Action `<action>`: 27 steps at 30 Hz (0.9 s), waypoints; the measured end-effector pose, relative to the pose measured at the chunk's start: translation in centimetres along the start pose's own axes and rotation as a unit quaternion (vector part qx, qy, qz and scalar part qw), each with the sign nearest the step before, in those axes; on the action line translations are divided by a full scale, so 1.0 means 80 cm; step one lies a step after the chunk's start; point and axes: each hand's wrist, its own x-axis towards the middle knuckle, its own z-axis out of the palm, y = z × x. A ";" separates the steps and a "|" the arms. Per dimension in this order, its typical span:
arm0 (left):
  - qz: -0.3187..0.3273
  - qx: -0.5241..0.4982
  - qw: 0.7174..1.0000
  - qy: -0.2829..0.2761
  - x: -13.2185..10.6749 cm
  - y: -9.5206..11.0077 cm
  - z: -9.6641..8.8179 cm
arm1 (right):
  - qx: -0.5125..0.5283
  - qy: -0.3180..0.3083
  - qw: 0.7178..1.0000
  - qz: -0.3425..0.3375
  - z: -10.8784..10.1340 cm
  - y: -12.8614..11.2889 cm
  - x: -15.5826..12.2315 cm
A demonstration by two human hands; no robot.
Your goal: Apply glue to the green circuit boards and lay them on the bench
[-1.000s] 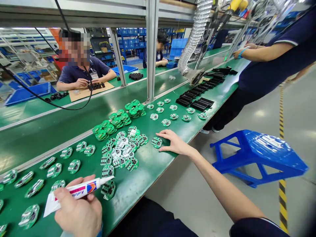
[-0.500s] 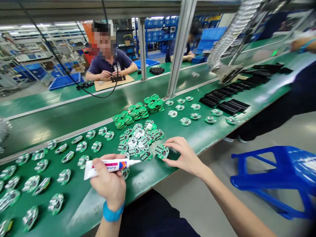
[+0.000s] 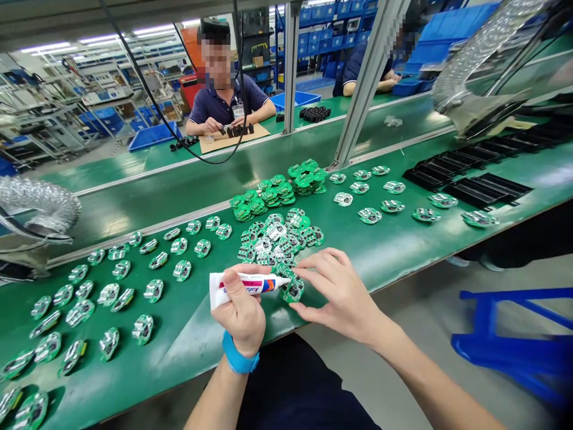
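Now, from my remote view, lower centre of frame: left hand (image 3: 239, 316) gripping adhesive tube (image 3: 246, 283) crosswise, nozzle pointing right, tip just beside green circuit board (image 3: 293, 291) under narrowly closed right hand (image 3: 340, 298).

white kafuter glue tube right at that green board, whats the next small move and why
Likely a slow, light squeeze of the white plastic adhesive tube, held in the left hand. Its tapered nozzle sits right at the round green circuit board, which the right hand appears to steady on the green workbench, so a small bead could go on there.
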 end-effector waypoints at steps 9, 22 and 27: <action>0.036 0.029 0.999 -0.007 0.000 -0.005 -0.005 | -0.010 -0.008 1.000 0.000 -0.007 -0.008 -0.002; 0.119 0.073 0.990 -0.005 0.005 -0.016 -0.010 | -0.032 -0.002 0.999 -0.011 -0.015 -0.016 0.000; 0.110 0.034 0.993 0.000 -0.001 -0.006 -0.015 | -0.035 -0.003 0.999 -0.007 -0.016 -0.014 -0.001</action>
